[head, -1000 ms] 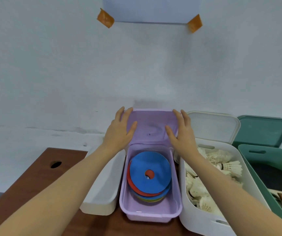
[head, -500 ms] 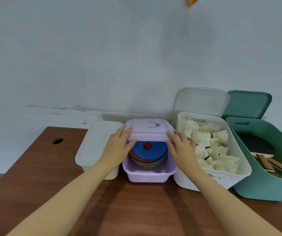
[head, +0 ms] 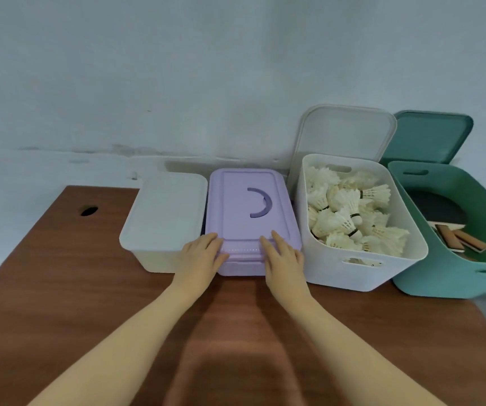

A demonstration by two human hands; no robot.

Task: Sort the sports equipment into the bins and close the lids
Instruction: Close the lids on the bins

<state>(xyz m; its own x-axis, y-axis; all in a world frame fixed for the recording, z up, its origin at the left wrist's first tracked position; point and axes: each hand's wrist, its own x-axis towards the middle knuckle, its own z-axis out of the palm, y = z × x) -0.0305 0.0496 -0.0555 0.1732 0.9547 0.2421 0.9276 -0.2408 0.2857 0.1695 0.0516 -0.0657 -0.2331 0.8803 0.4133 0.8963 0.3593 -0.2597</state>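
Tabletop (head: pixel 60 288) fills lower frame; four bins in a row at centre: green bin (head: pixel 441 276) and white bin (head: pixel 338 271) of shuttlecocks (head: pixel 350 218) right, lids open. Purple bin (head: pixel 241 266), lid (head: pixel 247 209) down, centre frame. Left hand (head: pixel 202 254) and right hand (head: pixel 281 256): grip flat, fingers straight on lid's near edge.

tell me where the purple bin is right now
In the head view the purple bin sits mid-table, lid down, between the closed white bin and the shuttlecock bin, under both hands.
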